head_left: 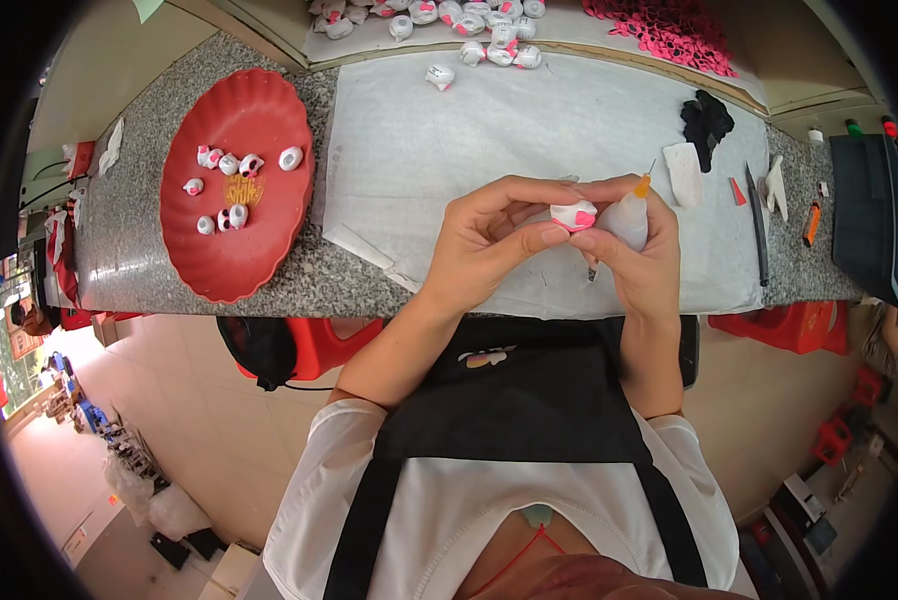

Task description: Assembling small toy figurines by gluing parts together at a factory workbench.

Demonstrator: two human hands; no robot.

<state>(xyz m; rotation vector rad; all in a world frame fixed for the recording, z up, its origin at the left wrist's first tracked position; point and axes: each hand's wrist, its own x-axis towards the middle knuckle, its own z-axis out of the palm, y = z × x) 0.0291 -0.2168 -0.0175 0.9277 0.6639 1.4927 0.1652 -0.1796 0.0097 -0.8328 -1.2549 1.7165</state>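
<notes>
Both hands meet above the white work sheet. Between the fingertips of my left hand sits a small white figure piece with bright pink parts. My right hand steadies the same piece with its thumb. A translucent squeeze bottle with an orange needle tip is tucked in that right hand, its thin needle pointing up and away. Below the right fingers a small dark tip shows; what it belongs to is hidden.
On the left, a red scalloped plate holds several similar pieces. More white-and-pink pieces and a pile of pink parts lie at the back. Black cloth, white pad, dark slim tool and orange cutter lie right.
</notes>
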